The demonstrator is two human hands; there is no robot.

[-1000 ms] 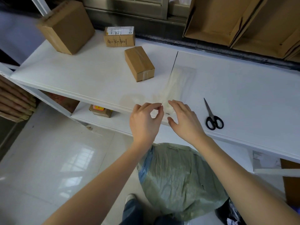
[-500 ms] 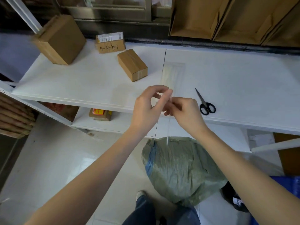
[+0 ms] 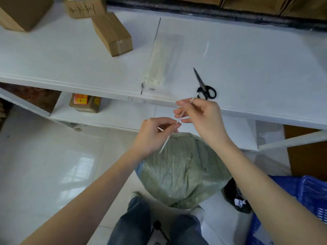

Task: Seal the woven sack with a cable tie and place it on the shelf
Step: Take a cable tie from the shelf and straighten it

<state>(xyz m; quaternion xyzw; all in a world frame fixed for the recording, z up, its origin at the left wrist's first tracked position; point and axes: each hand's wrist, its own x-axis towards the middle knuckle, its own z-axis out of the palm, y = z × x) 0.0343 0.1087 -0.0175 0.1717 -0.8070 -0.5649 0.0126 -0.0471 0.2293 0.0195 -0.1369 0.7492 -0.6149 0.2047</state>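
Both hands pinch one thin white plastic cable tie [image 3: 177, 121] in front of the white shelf board [image 3: 247, 71]: the left hand [image 3: 154, 134] grips its lower stretch, the right hand [image 3: 200, 114] its upper end. The bulging green woven sack [image 3: 184, 172] sits on the tiled floor below them. At the shelf's back left corner, a brown cardboard box [image 3: 85, 7] bears blurred handwriting, unreadable. Black-handled scissors [image 3: 204, 87] lie near the front edge.

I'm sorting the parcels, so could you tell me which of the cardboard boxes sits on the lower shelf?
The small box with the red and yellow labels; the other three boxes sit on the top shelf.
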